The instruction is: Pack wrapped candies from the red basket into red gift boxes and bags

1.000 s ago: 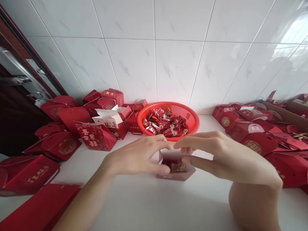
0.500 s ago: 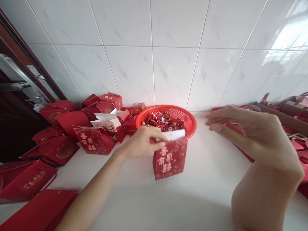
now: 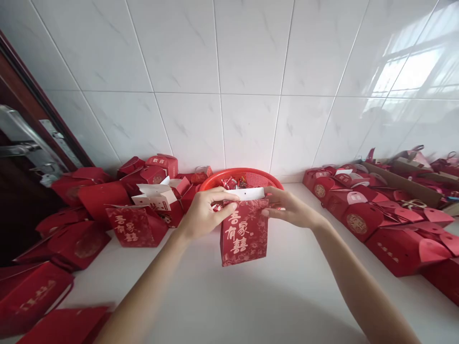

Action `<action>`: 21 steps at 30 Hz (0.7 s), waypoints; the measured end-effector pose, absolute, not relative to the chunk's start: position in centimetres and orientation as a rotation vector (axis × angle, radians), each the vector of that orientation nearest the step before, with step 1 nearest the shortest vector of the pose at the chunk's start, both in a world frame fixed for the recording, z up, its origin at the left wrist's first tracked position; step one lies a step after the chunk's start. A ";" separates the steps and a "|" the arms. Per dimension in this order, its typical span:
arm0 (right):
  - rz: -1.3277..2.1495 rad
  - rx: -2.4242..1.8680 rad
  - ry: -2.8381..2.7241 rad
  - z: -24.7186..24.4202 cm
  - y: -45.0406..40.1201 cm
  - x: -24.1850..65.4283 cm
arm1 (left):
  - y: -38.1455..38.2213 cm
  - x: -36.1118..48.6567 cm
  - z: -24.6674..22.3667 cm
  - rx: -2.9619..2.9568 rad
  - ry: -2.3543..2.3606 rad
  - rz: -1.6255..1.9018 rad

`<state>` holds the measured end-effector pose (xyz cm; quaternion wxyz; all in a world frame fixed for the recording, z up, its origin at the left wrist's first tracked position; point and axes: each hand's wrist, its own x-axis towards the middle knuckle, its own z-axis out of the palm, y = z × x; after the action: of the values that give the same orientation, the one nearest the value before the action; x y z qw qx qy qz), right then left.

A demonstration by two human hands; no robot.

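Observation:
A red paper gift box (image 3: 245, 235) with pale Chinese lettering and flower print stands upright in the middle of the white surface. Its white inner flap shows above the front panel. My left hand (image 3: 208, 210) pinches the box's top left edge, thumb in front. At the top right edge, my right hand (image 3: 289, 206) grips the same box between thumb and fingers. Right behind the box, partly hidden by it and my hands, is a red plastic basket (image 3: 258, 176) holding wrapped sweets (image 3: 230, 183).
Several red gift boxes crowd the left side, one lettered box (image 3: 131, 227) and an open white-flapped box (image 3: 158, 197) nearest the middle. More red boxes (image 3: 362, 220) line the right, beside a cardboard tray (image 3: 405, 179). A tiled wall (image 3: 251, 129) rises behind; a door handle (image 3: 21, 149) is at far left.
My right hand has come in from the right and taken hold of the box's top right edge. My left hand stays on the top left. The view has shifted slightly.

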<state>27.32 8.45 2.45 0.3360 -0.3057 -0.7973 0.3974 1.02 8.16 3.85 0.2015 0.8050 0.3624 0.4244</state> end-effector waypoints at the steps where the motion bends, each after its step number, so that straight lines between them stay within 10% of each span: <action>1: 1.082 -0.796 -2.023 1.9 8.4 27.2 | 8.1 1.2 3.7 2.261 1.013 1.177; 21: 0.644 -0.943 -1.705 -0.9 2.5 27.2 | 6.6 3.1 2.4 2.154 0.927 1.037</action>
<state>27.24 2.52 -0.92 0.5182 -0.3930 -0.7106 0.2685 3.13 6.58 2.43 0.2845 0.8054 0.3467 0.3877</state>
